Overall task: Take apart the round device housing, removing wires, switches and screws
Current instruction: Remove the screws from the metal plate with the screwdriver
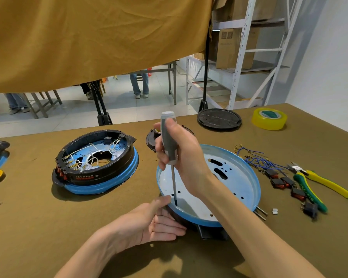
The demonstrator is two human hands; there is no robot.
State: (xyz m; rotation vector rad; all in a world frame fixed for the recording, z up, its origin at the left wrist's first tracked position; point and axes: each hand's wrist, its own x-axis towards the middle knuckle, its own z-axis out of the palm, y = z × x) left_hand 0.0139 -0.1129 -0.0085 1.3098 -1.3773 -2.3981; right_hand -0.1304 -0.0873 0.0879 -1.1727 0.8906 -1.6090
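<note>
My brown table (pixel 48 227) fills the near half of the view, under a hanging mustard cloth (pixel 88 37) at the far side. Near me, right of centre, lies the round device housing (pixel 239 177) I am working on, a blue dish with a pale, holed floor, tilted a little on a black piece beneath its near rim. To the left of it sits a second housing (pixel 96 163) with its black ring, white wires and red switches all in place.

My right hand (pixel 181 157) is clenched round the grey handle of a screwdriver (pixel 170 149), held upright, its tip down on the dish floor at the near left rim. My left hand (pixel 149 223) grips that rim from outside, thumb on top just beside the shaft, fingers curled below.

To the right lie green-and-yellow pliers (pixel 319 185), loose blue wires (pixel 257 159), several black switches (pixel 283 182) and two long screws (pixel 261 213) touching the dish's near right edge. At the far side are a black round cover (pixel 219 118) and a yellow tape roll (pixel 269 119).
</note>
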